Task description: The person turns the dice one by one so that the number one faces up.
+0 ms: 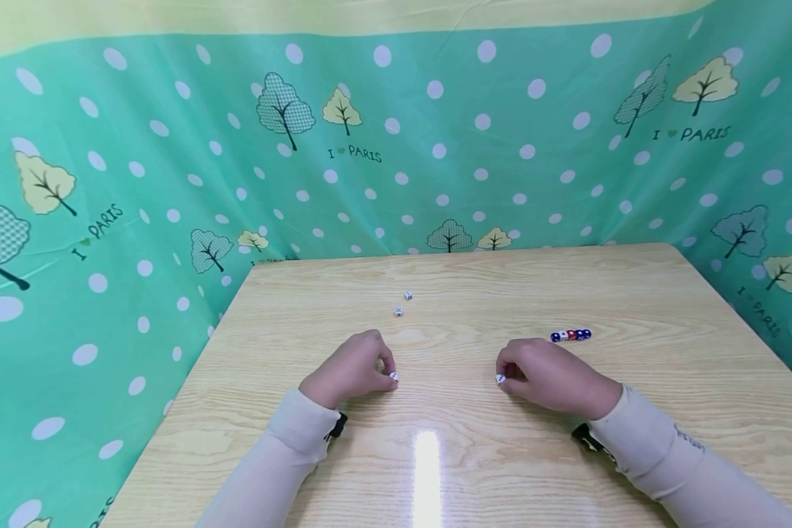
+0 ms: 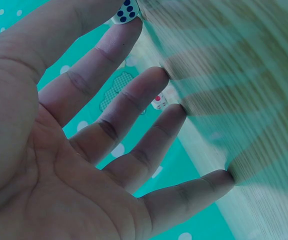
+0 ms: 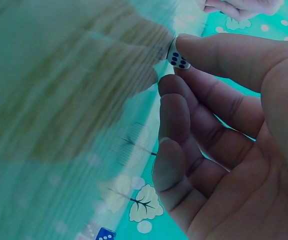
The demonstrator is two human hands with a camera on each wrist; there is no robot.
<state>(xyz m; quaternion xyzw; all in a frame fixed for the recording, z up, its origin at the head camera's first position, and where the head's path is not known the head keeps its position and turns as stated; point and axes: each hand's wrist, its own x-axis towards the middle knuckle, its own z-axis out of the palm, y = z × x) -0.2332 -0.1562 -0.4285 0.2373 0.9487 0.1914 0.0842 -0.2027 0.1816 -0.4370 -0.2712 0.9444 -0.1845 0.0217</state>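
Left of the table's middle, my left hand (image 1: 355, 368) pinches a white die (image 1: 394, 376) between thumb and index finger. In the left wrist view that die (image 2: 126, 12) shows dark blue pips, and the other fingers are spread with their tips at the tabletop. Across from it, my right hand (image 1: 554, 375) pinches another white die (image 1: 500, 379) by thumb and index finger. The right wrist view shows this die (image 3: 178, 56) at the table surface, the remaining fingers curled loosely. Two more white dice, a nearer one (image 1: 399, 312) and a farther one (image 1: 408, 295), lie beyond the left hand.
A short row of blue, white and red dice (image 1: 570, 335) lies just beyond the right hand. The wooden table (image 1: 290, 301) reflects a bright light strip near its front. A green dotted curtain (image 1: 396, 147) hangs behind and at both sides.
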